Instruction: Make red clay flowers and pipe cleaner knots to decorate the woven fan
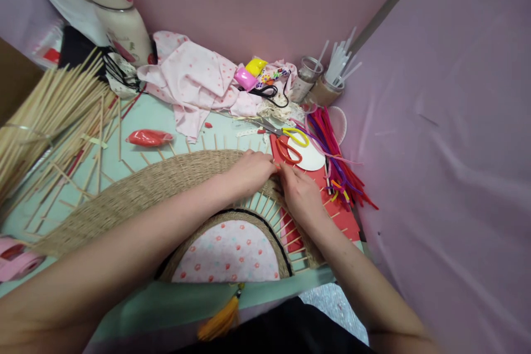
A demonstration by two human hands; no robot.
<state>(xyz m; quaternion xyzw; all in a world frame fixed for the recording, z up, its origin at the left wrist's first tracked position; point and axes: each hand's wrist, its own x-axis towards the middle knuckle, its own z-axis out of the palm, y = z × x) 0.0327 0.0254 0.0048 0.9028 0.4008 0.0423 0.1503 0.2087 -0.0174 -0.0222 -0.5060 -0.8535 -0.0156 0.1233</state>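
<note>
Weave (136,193) looks done up to its right end, bare sticks (285,225) left beyond (left hand (251,170) curled on it, right hand (302,194) pinching it).

My left hand (249,172) and right hand (302,194) hide part of the woven band (136,191); the stick bundle (41,105) runs off left.
</note>
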